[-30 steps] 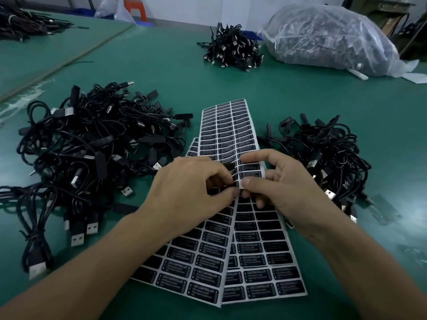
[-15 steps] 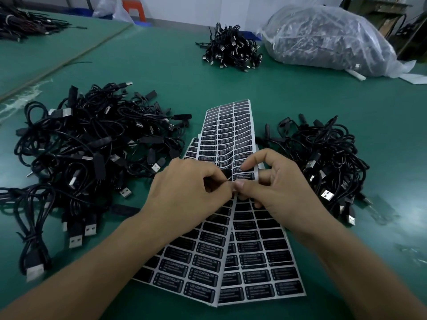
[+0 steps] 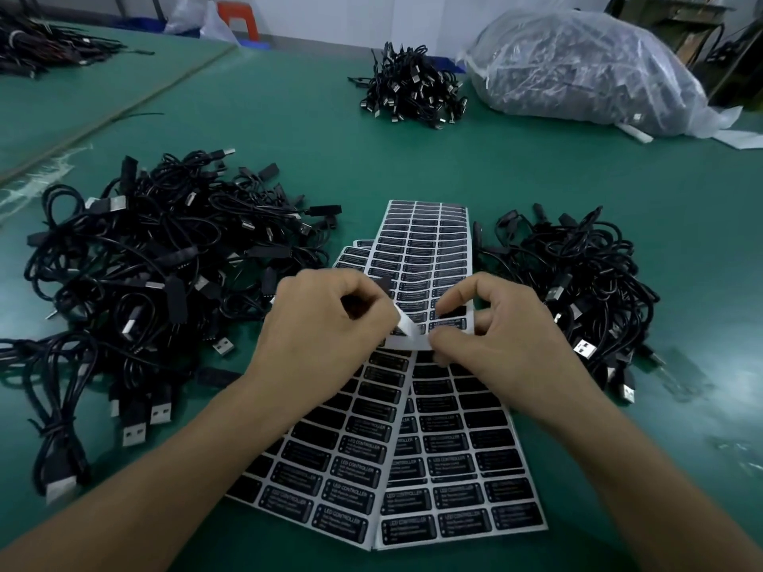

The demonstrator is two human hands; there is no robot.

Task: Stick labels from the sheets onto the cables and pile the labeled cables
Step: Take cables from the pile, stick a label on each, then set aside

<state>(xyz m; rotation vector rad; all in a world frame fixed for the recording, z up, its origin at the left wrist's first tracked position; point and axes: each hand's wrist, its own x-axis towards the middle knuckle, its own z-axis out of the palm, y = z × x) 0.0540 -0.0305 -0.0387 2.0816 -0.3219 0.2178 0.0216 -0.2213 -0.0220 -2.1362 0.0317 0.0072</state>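
left hand [image 3: 326, 336] pinches a small black label [image 3: 403, 325], right hand [image 3: 508, 344] pinches the bent white paper label sheet [image 3: 429, 249]; peel slowly, low.

Both forearms converge from below. Left hand [image 3: 326, 328] and right hand [image 3: 508, 340] nearly meet, fingers curled, each pinching the sheet [image 3: 429, 258] between thumb and forefinger.

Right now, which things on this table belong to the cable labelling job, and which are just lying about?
In the job: top label sheet, pinched by the right hand; label, pinched by the left hand; spare label sheets beneath; left USB cable pile; right USB cable pile.

Lying about: far cable heap; clear plastic bag; orange stool.
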